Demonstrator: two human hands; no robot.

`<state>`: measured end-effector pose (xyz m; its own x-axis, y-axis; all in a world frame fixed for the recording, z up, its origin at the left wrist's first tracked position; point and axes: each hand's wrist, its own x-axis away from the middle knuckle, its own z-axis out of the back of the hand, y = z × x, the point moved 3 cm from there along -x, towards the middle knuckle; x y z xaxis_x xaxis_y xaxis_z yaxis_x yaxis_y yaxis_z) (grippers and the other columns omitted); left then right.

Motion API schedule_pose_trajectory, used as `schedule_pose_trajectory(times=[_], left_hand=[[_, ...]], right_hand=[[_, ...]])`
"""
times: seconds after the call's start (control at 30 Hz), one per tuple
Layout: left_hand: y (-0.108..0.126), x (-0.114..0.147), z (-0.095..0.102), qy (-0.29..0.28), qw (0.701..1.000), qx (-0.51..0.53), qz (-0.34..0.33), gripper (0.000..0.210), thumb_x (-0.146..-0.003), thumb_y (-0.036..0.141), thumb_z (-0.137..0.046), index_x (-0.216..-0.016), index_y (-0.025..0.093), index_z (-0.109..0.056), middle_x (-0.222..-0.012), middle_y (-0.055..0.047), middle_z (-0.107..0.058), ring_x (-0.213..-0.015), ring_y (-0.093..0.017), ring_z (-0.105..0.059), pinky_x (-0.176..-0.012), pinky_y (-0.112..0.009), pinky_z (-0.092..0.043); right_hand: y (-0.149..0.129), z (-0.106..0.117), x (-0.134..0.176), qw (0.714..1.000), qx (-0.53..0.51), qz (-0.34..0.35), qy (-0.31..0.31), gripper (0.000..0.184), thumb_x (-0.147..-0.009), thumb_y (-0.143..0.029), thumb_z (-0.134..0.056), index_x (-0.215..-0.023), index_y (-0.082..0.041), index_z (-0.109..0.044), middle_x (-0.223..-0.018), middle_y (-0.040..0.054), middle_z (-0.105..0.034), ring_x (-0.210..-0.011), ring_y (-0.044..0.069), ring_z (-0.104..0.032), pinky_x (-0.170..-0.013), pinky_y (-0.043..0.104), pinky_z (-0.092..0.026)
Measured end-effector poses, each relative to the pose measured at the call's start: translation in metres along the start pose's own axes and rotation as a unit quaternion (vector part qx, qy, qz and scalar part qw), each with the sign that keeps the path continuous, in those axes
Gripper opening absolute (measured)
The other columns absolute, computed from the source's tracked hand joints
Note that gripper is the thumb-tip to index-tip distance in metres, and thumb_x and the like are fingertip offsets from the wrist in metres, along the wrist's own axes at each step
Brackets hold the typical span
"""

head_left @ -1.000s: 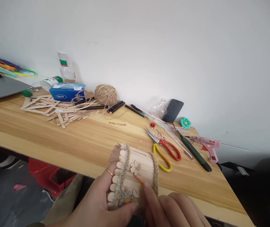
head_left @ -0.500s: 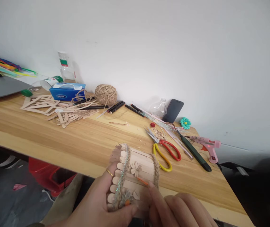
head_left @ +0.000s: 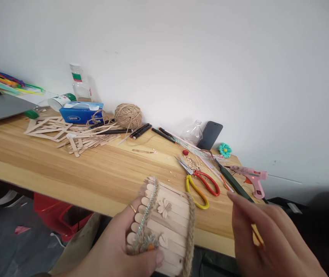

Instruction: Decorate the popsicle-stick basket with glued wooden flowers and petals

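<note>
My left hand (head_left: 124,246) is closed around a craft-stick cup (head_left: 174,217) held on its side near the table's front edge. Braided twine runs round one end of the cup, and twine with a silvery strand round the other. A wooden flower (head_left: 164,207) and a silvery flower with an orange centre (head_left: 150,243) sit on its side, the latter beside my thumb. My right hand (head_left: 264,231) is apart from the cup, pinching a thin orange strip (head_left: 224,181). Part of the strip is hidden by the fingers; what it is made of is unclear.
Scissors (head_left: 199,182), a dark green cutter-like tool (head_left: 233,181) and a pink glue gun (head_left: 253,179) lie right of the cup. Behind are a phone (head_left: 209,135), twine ball (head_left: 128,116), tissue pack (head_left: 82,112), craft sticks (head_left: 92,142) and markers (head_left: 141,130).
My right hand has moved right, away from the cup, with the orange strip in its fingers. The cup stays in my left hand, and more of its side shows.
</note>
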<state>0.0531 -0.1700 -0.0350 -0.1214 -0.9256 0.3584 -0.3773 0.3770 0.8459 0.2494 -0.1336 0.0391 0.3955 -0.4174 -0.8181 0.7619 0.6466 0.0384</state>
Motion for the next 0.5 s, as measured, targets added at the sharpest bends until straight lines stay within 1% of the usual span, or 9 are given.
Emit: schedule_pose_trajectory(times=[0.03, 0.1, 0.2, 0.27, 0.3, 0.33, 0.4, 0.47, 0.5], left_hand=[[0.001, -0.001, 0.000, -0.020, 1.000, 0.000, 0.000, 0.067, -0.057, 0.020, -0.077, -0.120, 0.022, -0.054, -0.074, 0.001, -0.070, -0.065, -0.015, -0.062, -0.057, -0.021, -0.048], [0.005, -0.003, 0.000, -0.055, 0.998, 0.004, -0.003, 0.058, -0.058, 0.016, -0.075, -0.113, 0.022, -0.060, -0.074, 0.001, -0.069, -0.068, -0.016, -0.063, -0.058, -0.021, -0.048], [0.010, -0.006, 0.000, -0.078, 0.997, 0.019, -0.004, 0.053, -0.055, 0.013, -0.075, -0.106, 0.021, -0.063, -0.069, 0.003, -0.067, -0.068, -0.016, -0.063, -0.058, -0.020, -0.048], [0.013, -0.009, 0.001, -0.083, 0.996, 0.031, 0.001, 0.051, -0.054, 0.010, -0.074, -0.103, 0.019, -0.065, -0.065, 0.005, -0.064, -0.064, -0.014, -0.061, -0.057, -0.019, -0.047], [0.015, -0.010, 0.001, -0.088, 0.996, 0.036, 0.001, 0.051, -0.054, 0.009, -0.073, -0.103, 0.019, -0.065, -0.064, 0.006, -0.064, -0.062, -0.012, -0.060, -0.056, -0.018, -0.046], [0.017, -0.011, 0.002, -0.096, 0.995, 0.038, 0.000, 0.050, -0.054, 0.007, -0.072, -0.102, 0.018, -0.065, -0.064, 0.006, -0.063, -0.059, -0.010, -0.058, -0.054, -0.017, -0.044], [0.022, -0.012, 0.003, -0.124, 0.992, 0.029, 0.002, 0.048, -0.054, 0.005, -0.070, -0.100, 0.017, -0.065, -0.064, 0.006, -0.063, -0.056, -0.008, -0.054, -0.052, -0.015, -0.042], [0.027, -0.013, 0.004, -0.146, 0.989, 0.006, 0.018, 0.047, -0.055, 0.003, -0.066, -0.100, 0.017, -0.066, -0.063, 0.006, -0.062, -0.054, -0.007, -0.052, -0.051, -0.014, -0.040], [0.029, -0.012, 0.004, -0.152, 0.988, -0.011, 0.028, 0.047, -0.056, 0.001, -0.065, -0.100, 0.017, -0.065, -0.062, 0.007, -0.061, -0.054, -0.007, -0.052, -0.051, -0.014, -0.040]], right_hand=[[0.007, -0.005, 0.000, 1.000, -0.006, -0.026, -0.001, 0.023, -0.082, -0.003, -0.056, -0.099, -0.016, -0.065, -0.075, 0.0034, -0.060, -0.064, 0.014, -0.056, -0.062, 0.027, -0.045], [0.024, -0.019, 0.002, 0.999, -0.017, -0.044, -0.026, 0.021, -0.085, -0.007, -0.051, -0.099, -0.018, -0.064, -0.083, 0.0051, -0.061, -0.073, 0.016, -0.059, -0.066, 0.029, -0.047], [0.052, -0.044, 0.009, 0.991, 0.016, -0.065, -0.113, 0.022, -0.089, -0.015, -0.044, -0.100, -0.018, -0.063, -0.095, 0.0094, -0.063, -0.089, 0.023, -0.060, -0.074, 0.037, -0.049], [0.062, -0.057, 0.013, 0.981, 0.024, -0.078, -0.176, 0.022, -0.090, -0.020, -0.044, -0.100, -0.018, -0.064, -0.107, 0.0124, -0.061, -0.098, 0.027, -0.059, -0.076, 0.042, -0.049], [0.062, -0.059, 0.013, 0.978, 0.006, -0.086, -0.190, 0.021, -0.090, -0.021, -0.045, -0.099, -0.018, -0.064, -0.110, 0.0127, -0.061, -0.099, 0.027, -0.059, -0.076, 0.042, -0.050], [0.058, -0.059, 0.012, 0.977, -0.025, -0.095, -0.189, 0.020, -0.090, -0.022, -0.047, -0.098, -0.019, -0.064, -0.109, 0.0121, -0.061, -0.098, 0.026, -0.059, -0.076, 0.041, -0.051], [0.041, -0.050, 0.006, 0.976, -0.117, -0.097, -0.154, 0.015, -0.089, -0.018, -0.050, -0.095, -0.019, -0.063, -0.097, 0.0088, -0.063, -0.092, 0.020, -0.061, -0.073, 0.034, -0.052], [0.016, -0.036, -0.001, 0.972, -0.186, -0.059, -0.132, 0.013, -0.085, -0.011, -0.054, -0.092, -0.018, -0.062, -0.086, 0.0061, -0.061, -0.084, 0.016, -0.060, -0.069, 0.027, -0.051], [0.004, -0.032, -0.004, 0.964, -0.211, -0.036, -0.157, 0.014, -0.083, -0.009, -0.056, -0.093, -0.017, -0.062, -0.085, 0.0059, -0.060, -0.080, 0.015, -0.059, -0.067, 0.026, -0.051]])
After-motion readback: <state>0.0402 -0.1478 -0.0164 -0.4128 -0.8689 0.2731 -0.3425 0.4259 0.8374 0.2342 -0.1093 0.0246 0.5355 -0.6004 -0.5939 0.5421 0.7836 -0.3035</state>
